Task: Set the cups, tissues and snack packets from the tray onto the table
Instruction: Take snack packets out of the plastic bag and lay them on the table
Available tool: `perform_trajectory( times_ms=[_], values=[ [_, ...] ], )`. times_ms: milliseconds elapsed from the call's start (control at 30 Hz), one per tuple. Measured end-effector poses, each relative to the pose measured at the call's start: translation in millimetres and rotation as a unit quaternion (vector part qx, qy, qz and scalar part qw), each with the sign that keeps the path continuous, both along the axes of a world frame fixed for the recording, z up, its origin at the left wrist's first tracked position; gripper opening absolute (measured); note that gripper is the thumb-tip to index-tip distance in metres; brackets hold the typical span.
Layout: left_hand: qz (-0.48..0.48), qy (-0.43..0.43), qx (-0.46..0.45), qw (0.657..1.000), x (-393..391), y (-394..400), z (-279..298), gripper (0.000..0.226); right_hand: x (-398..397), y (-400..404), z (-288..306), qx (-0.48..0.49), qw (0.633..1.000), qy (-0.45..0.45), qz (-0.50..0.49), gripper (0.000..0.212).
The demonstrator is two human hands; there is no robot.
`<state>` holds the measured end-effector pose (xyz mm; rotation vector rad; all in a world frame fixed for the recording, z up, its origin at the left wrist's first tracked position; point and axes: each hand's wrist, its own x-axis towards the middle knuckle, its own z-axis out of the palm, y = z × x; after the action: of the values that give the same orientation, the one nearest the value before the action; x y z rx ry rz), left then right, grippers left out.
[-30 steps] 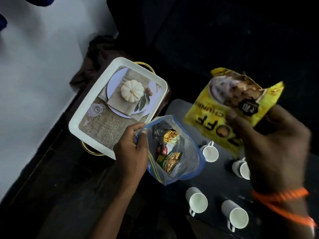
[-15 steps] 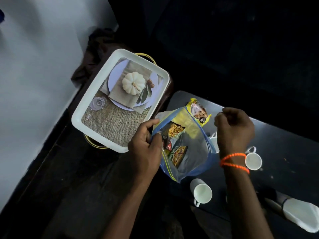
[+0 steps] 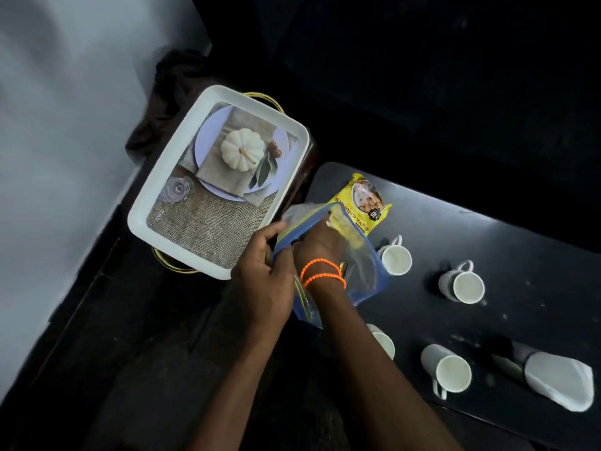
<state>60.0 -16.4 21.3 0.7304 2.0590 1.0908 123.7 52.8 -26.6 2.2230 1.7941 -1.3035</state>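
Note:
My left hand (image 3: pixel 261 271) grips the rim of a clear blue-edged zip bag (image 3: pixel 367 275) and holds its mouth apart at the near left corner of the black table (image 3: pixel 507 242). My right hand (image 3: pixel 320 247), with orange bands at the wrist, reaches inside the bag; its fingers are blurred behind the plastic. A yellow snack packet (image 3: pixel 361 203) lies on the table just behind the bag. Several white cups stand on the table, among them one (image 3: pixel 395 257) beside the bag and another (image 3: pixel 461 284) further right. A white tissue pack (image 3: pixel 553 379) lies at the right.
The white tray (image 3: pixel 140 219), printed with a pumpkin and plate picture, sits left of the table on a gold-rimmed stand. A dark cloth (image 3: pixel 169 89) lies behind it. A pale wall runs along the left. The floor is dark.
My right hand held the yellow packet up, set it down on the table behind the bag, then went into the bag. My left hand kept hold of the bag's rim.

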Motion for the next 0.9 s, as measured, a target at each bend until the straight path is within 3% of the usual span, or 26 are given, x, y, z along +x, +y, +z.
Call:
perform_trajectory(
  times_ms=[100,167,333,433,567,700,800,900],
  values=[
    [0.037,0.007,0.004,0.999,-8,4,-5,0.044,9,1,56,0.096,0.995,0.023,0.013,0.025],
    [0.051,0.008,0.012,0.999,-15,4,-5,0.042,28,-9,103,0.145,0.987,0.059,0.028,0.026],
    [0.066,-0.016,0.002,0.998,-26,2,-2,0.042,98,0,179,0.308,0.922,0.232,-0.029,0.021],
    [0.061,-0.012,-0.007,0.998,-24,-1,-6,0.04,120,34,144,0.298,0.918,0.217,-0.149,0.023],
    [0.057,-0.024,-0.012,0.998,-15,-3,-6,0.037,114,67,35,0.126,0.935,0.227,-0.244,0.024],
    [0.026,-0.027,-0.009,0.999,-7,-2,-4,0.039,114,59,-27,0.029,0.971,0.058,-0.229,0.027],
    [0.014,-0.031,-0.011,0.999,-5,1,-2,0.039,121,53,-6,0.134,0.953,0.052,-0.267,0.041],
    [0.01,-0.038,-0.008,0.999,-2,4,0,0.04,113,30,60,0.299,0.909,0.174,-0.234,0.022]
  ],
)
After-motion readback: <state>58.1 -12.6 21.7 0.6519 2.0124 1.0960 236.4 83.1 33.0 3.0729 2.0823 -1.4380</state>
